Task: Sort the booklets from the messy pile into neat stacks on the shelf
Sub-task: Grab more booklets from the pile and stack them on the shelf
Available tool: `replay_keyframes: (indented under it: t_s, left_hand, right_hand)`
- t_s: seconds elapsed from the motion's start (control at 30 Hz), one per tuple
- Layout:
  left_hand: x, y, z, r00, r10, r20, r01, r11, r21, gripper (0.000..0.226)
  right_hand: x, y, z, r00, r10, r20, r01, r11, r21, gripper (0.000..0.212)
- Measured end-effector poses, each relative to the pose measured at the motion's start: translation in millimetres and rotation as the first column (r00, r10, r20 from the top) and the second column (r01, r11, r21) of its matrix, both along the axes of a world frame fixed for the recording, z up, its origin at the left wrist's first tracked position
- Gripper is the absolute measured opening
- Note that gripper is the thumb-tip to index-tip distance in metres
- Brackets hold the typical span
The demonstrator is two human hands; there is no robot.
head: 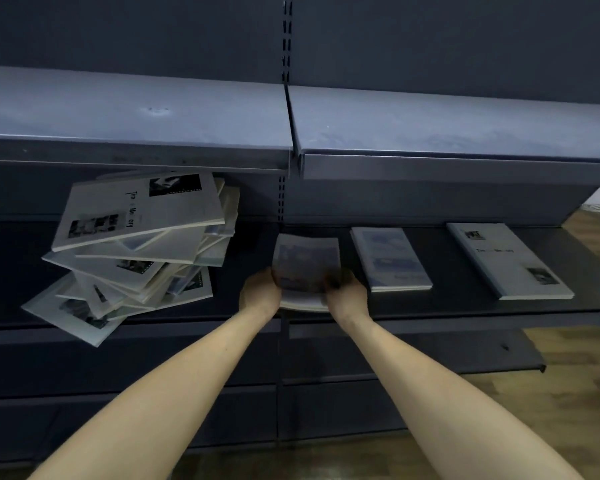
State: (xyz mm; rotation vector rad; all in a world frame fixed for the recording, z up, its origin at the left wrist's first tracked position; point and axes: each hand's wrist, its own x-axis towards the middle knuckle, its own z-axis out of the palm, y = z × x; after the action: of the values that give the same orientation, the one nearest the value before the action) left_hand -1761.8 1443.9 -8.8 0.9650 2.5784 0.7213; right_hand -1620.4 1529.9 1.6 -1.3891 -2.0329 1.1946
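**Booklets meet in 2 hands on a dark shelf**

A messy pile (136,251) of grey-white booklets sprawls across the left bay of a dark metal shelf (465,310), its covers fanned at odd angles. The topmost booklet (139,209) is tilted and carries black photo panels and vertical lettering, while the lowest one (73,320) overhangs the shelf's front edge. An upright slotted post (281,199) divides this bay from the next.

Just right of the post, a person's left hand (260,294) and right hand (345,296) close on a small stack of blue-covered booklets (305,261), fingers curled around its near left and right corners. The stack sits at the shelf's front edge, its pale page edges showing between the 2 wrists; motion blur hides whether it rests fully on the surface. Both bare forearms reach in from the bottom of the frame.

Beside the right hand lies a second blue-covered booklet (390,259), flat on the shelf, close to but apart from the held stack. Farther right, well apart, a grey booklet (508,261) with small photo panels lies flat and slightly skewed. An upper shelf (430,129) of paler blue-grey metal spans the whole width above, and wooden flooring (575,393) shows at lower right.
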Motion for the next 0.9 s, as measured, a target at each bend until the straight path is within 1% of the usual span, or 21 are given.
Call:
replay_keyframes:
  t_s: [0.07,0.17,0.3,0.4,0.53,0.63,0.83,0.9]
  left_hand:
    - [1,8,1,1.0,-0.029,-0.005,0.029,0.999,0.015,0.033]
    - [7,19,1,0.998,-0.061,0.008,0.06,0.996,0.059,0.032]
    - [16,35,-5,0.995,-0.089,0.053,0.082,0.989,0.121,0.034]
    - [28,47,-4,0.991,-0.116,0.065,0.107,0.986,0.127,0.032]
    - [43,69,3,0.989,-0.125,0.076,0.114,0.984,0.136,0.032]
    - [50,88,10,0.992,-0.122,0.02,0.12,0.987,0.106,0.031]
    - [78,127,17,0.991,-0.122,-0.056,0.127,0.987,0.101,0.039]
    - [93,139,17,0.992,-0.114,-0.061,0.12,0.989,0.089,0.04]
  right_hand:
    - [3,3,5,1.0,-0.025,0.018,0.025,1.0,0.01,0.031]
    - [11,13,10,0.994,-0.071,0.087,0.068,0.997,0.037,0.031]
    - [23,21,13,0.976,-0.216,-0.01,0.216,0.976,-0.01,0.027]
    - [34,29,17,0.961,-0.272,-0.049,0.271,0.962,-0.026,0.026]
    - [49,49,16,0.966,-0.257,-0.019,0.257,0.966,0.03,0.03]
    - [57,67,16,0.976,-0.217,-0.036,0.218,0.975,0.036,0.03]
    - [88,117,20,0.982,-0.189,0.004,0.189,0.982,0.024,0.03]
    - [102,136,20,0.985,-0.17,0.03,0.169,0.985,0.038,0.032]
